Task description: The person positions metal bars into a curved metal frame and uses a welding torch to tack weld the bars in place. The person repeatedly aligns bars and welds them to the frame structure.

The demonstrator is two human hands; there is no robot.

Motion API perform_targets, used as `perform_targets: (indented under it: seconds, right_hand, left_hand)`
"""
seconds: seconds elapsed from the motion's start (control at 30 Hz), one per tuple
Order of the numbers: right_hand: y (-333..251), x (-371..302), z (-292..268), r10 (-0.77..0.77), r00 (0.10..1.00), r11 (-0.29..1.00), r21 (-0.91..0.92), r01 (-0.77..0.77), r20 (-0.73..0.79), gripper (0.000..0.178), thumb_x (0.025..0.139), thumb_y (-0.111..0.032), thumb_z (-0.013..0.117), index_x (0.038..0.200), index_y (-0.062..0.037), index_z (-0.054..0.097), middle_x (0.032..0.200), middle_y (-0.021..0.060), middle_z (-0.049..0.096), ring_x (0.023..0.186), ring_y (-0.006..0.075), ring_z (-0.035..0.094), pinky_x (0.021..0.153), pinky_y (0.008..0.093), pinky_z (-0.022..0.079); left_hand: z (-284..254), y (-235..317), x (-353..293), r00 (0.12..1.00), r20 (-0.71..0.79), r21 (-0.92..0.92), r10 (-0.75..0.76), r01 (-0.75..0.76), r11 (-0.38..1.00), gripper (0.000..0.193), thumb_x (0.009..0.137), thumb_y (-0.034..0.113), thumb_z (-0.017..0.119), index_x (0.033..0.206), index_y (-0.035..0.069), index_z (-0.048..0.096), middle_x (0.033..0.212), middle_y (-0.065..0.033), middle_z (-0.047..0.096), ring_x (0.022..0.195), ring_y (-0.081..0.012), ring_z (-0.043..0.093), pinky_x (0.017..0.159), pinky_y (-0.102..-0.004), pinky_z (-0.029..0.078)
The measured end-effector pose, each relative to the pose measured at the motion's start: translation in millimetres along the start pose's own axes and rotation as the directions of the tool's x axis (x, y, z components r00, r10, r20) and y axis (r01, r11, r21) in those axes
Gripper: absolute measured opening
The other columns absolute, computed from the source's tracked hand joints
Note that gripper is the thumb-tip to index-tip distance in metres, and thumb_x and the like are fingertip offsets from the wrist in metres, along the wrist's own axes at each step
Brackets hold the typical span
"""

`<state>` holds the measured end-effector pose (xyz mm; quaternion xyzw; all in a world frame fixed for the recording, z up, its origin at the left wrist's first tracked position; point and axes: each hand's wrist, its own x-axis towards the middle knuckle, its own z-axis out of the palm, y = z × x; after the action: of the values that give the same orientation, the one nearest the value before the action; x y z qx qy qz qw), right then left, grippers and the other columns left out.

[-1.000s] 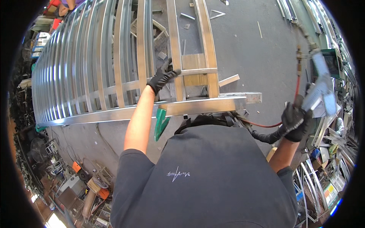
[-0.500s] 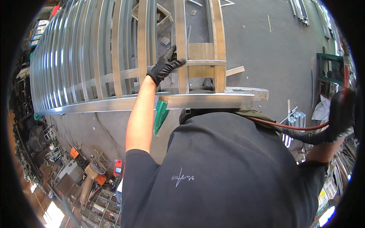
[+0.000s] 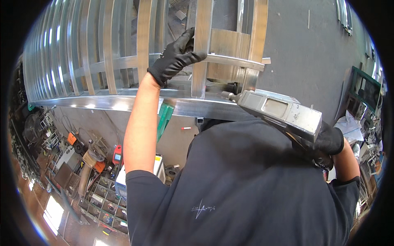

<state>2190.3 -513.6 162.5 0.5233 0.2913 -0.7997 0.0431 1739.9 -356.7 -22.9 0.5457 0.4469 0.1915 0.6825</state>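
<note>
My left hand (image 3: pixel 174 57), in a black glove, is hooked on the left edge of an upright metal slat (image 3: pixel 202 80), its thumb across the front face beside a thin crossbar (image 3: pixel 236 61). Part of its grip is hidden. The slat belongs to a large metal frame, and its foot meets the long bottom rail (image 3: pixel 205 107). My right hand (image 3: pixel 328 137), also gloved in black, grips a grey metal power tool (image 3: pixel 283 108) at the right end of the frame. The tool's round nose points left, just above the rail; I cannot tell whether they touch.
A green support piece (image 3: pixel 164 119) stands against the rail's near side. Sorting trays (image 3: pixel 108 205), a red device with a screen (image 3: pixel 117 156) and a fan (image 3: pixel 35 128) are at lower left. A green frame (image 3: pixel 366 86) and metal scraps lie far right.
My right hand has come in from the far right, bringing the grey power tool to the rail's right end. My left hand remains at the same slat. The view has shifted slightly.
</note>
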Motion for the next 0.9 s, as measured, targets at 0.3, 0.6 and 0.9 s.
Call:
perform_targets:
  seconds: [0.3,0.6,0.9]
  right_hand:
    - [-20.5,14.7,-3.0,0.093,0.995,0.996,0.006,-0.092,-0.038,0.079,0.091,-0.04,0.087,0.151,0.0023,0.058,0.129,0.018,0.074,0.116,0.0267,0.071,0.104,0.0412,0.057]
    - [-33.3,18.6,1.9,0.157,0.977,0.968,0.219,-0.123,-0.143,0.081,0.086,-0.041,0.093,0.147,0.0021,0.061,0.122,0.0194,0.075,0.108,0.0291,0.073,0.093,0.0403,0.061]
    - [-29.2,20.4,-1.2,0.188,0.963,0.966,0.213,-0.146,-0.191,0.088,0.083,-0.044,0.094,0.149,0.0038,0.06,0.119,0.0231,0.074,0.105,0.033,0.074,0.089,0.0419,0.063]
  left_hand:
    - [-0.3,0.7,1.4,1.0,0.024,-0.067,-0.001,0.002,0.998,0.107,0.092,0.036,0.093,0.173,0.0,0.031,0.164,-0.015,0.056,0.149,-0.0204,0.054,0.123,-0.0343,0.045]
    - [-1.4,0.9,2.8,0.999,0.028,-0.023,-0.021,0.022,1.0,0.109,0.09,0.039,0.094,0.172,0.001,0.033,0.164,-0.0153,0.057,0.148,-0.022,0.056,0.123,-0.036,0.046]
    - [-0.3,-2.0,1.5,1.0,0.017,-0.028,-0.013,0.014,1.0,0.112,0.088,0.045,0.094,0.172,0.001,0.034,0.165,-0.0166,0.055,0.152,-0.0238,0.053,0.126,-0.0377,0.045]
